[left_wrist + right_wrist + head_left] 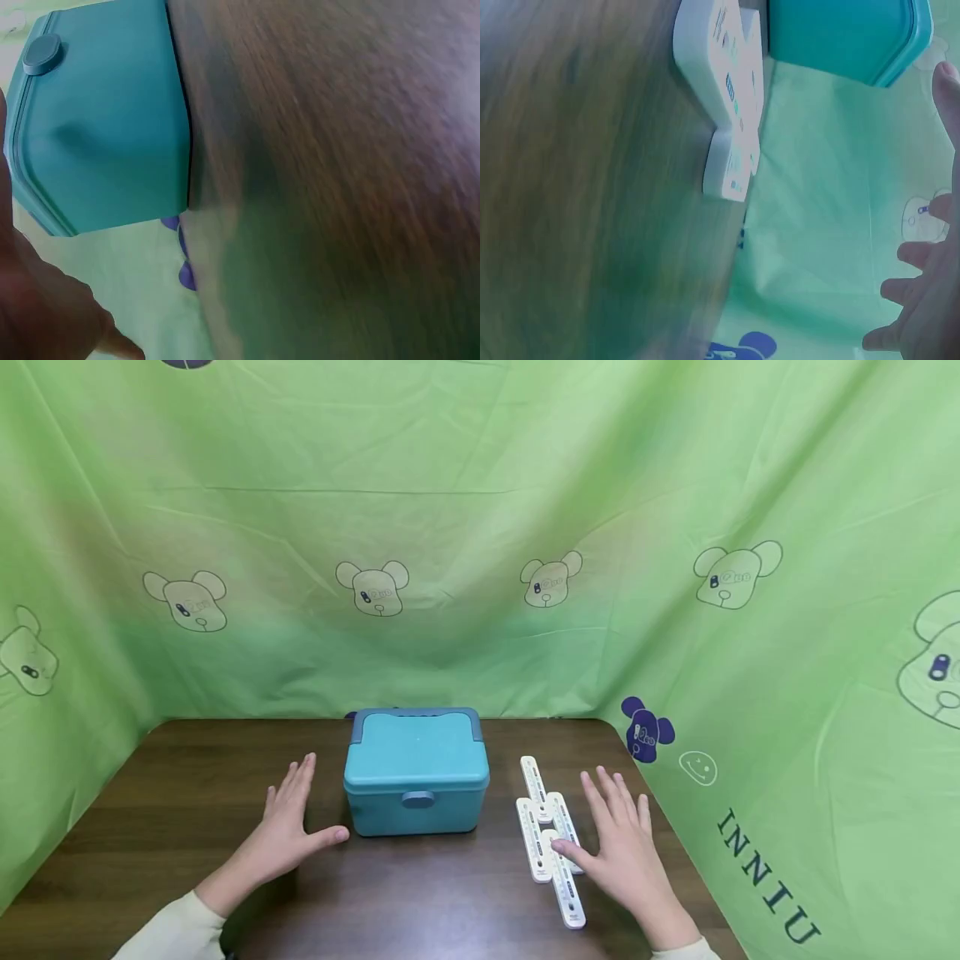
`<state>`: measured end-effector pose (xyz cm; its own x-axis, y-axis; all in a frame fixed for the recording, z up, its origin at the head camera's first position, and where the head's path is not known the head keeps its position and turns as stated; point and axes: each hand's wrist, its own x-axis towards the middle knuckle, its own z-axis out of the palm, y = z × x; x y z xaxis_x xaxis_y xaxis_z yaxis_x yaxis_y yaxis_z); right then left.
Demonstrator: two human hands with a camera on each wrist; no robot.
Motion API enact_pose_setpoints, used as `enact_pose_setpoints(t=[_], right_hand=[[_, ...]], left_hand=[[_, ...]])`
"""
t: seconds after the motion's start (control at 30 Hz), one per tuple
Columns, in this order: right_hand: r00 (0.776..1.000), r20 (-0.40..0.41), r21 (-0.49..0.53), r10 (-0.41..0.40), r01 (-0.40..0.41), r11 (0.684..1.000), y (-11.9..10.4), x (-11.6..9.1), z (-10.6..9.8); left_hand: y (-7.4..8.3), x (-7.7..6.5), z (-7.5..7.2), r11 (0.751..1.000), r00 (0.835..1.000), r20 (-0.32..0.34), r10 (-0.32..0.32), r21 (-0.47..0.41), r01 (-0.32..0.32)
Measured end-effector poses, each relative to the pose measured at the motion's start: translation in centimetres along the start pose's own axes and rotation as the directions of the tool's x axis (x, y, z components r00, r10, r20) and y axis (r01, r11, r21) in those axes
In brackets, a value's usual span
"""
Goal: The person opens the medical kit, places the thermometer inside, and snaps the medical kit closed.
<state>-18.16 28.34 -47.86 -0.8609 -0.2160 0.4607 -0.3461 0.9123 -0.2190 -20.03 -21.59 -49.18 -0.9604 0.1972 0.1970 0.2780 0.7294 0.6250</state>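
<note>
A closed teal box (417, 768) with a blue-grey handle and front latch (417, 799) stands on the table. To its right lie several flat white strips (567, 887) with printed scales, which look like thermometers; they overlap or touch in a staggered cluster. My left hand (281, 831) is held left of the box, fingers spread, thumb pointing toward it, holding nothing. My right hand (626, 852) is spread just right of the strips, its thumb over one of them in the head view. The right wrist view shows this hand (930, 292) apart from the strips (727, 97).
The dark wooden table (420, 902) backs onto a green cloth (465, 643) printed with bear heads. That cloth also hangs along the table's left and right sides. In the left wrist view, the box (105, 127) is close to the left hand.
</note>
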Motion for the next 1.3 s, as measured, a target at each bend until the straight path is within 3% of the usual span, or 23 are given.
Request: enact_pose_setpoints(t=[0.3, 0.6, 1.0, 1.3], right_hand=[[0.999, -0.029, 0.064, 0.019, -0.017, 0.998, -1.7, 0.3, 0.2], [0.997, -0.059, 0.107, 0.049, -0.042, 0.993, -3.3, 0.7, 0.4], [0.991, -0.110, 0.178, 0.074, -0.053, 0.983, -7.5, 2.2, 1.9], [0.982, -0.171, 0.225, 0.074, -0.034, 0.974, -9.9, 2.6, 3.2]], left_hand=[[0.0, 1.0, 0.9, 0.986, 0.998, 0.052, -0.028, -0.161, 0.036], [0.2, 2.0, 2.5, 0.973, 0.999, 0.034, -0.011, -0.232, 0.019], [1.0, 2.5, 3.4, 0.973, 0.995, -0.015, -0.095, -0.215, 0.089], [1.1, 3.2, 4.1, 0.970, 0.995, -0.037, -0.088, -0.232, 0.077]])
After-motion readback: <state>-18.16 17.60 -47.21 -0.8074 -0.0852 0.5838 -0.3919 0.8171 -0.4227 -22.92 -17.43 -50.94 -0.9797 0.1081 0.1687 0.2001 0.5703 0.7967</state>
